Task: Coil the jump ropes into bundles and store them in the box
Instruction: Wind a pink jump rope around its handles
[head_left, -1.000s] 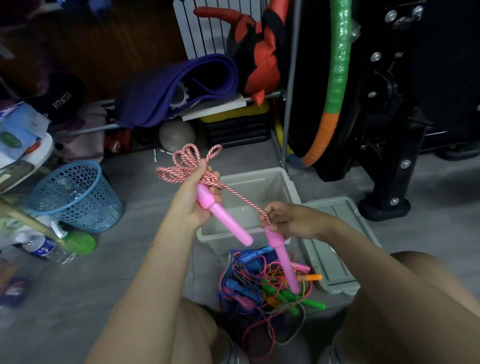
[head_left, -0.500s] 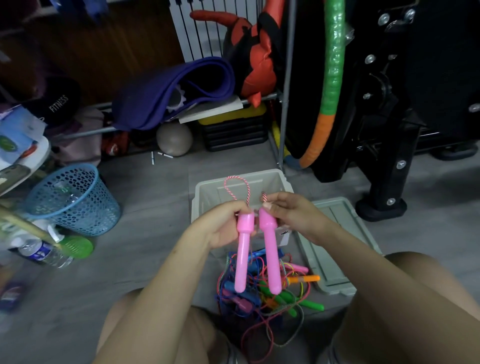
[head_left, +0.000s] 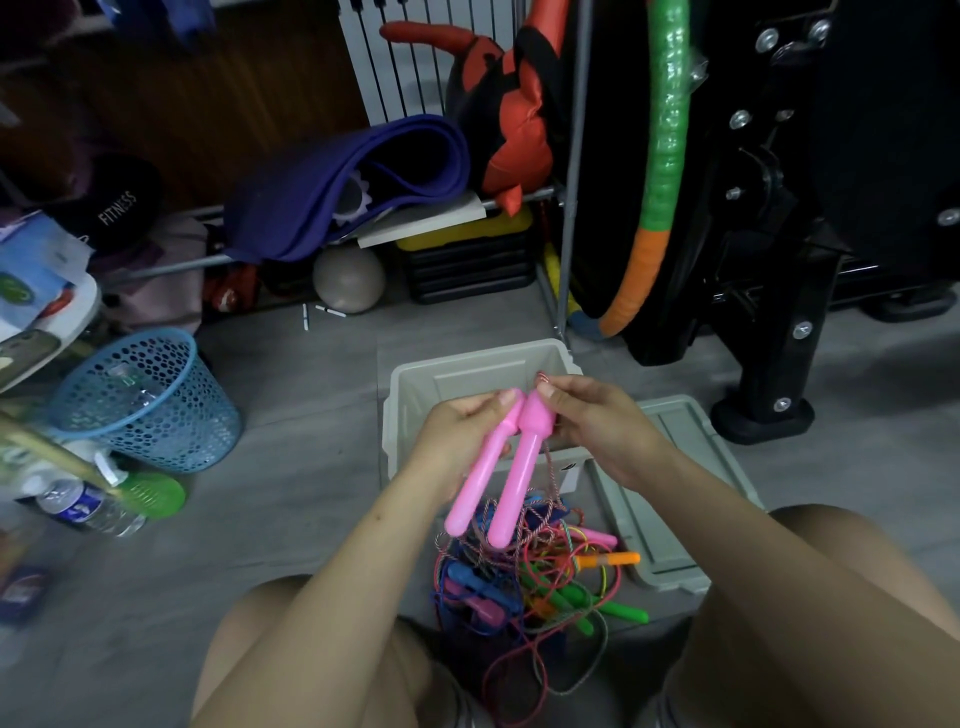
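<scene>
Two pink jump-rope handles (head_left: 511, 475) hang side by side, pointing down, above the near wall of the grey box (head_left: 410, 384). My left hand (head_left: 457, 436) grips the left handle near its top. My right hand (head_left: 587, 421) pinches the top of the right handle, with a bit of red-white rope showing above its fingers. That rope trails down from the handles toward a tangled pile of jump ropes (head_left: 535, 577) on the floor between my knees, with blue, green, orange and pink handles.
The box's grey lid (head_left: 675, 493) lies flat to its right. A blue mesh basket (head_left: 145, 400) and a water bottle (head_left: 88, 506) are at left. A black equipment base (head_left: 763, 415), a hoop (head_left: 660, 171) and a metal pole (head_left: 571, 197) stand behind the box.
The coiled rope held up in my left hand came down. Both handles were brought together, and the rope loop above them has shrunk until it is nearly hidden in my hands.
</scene>
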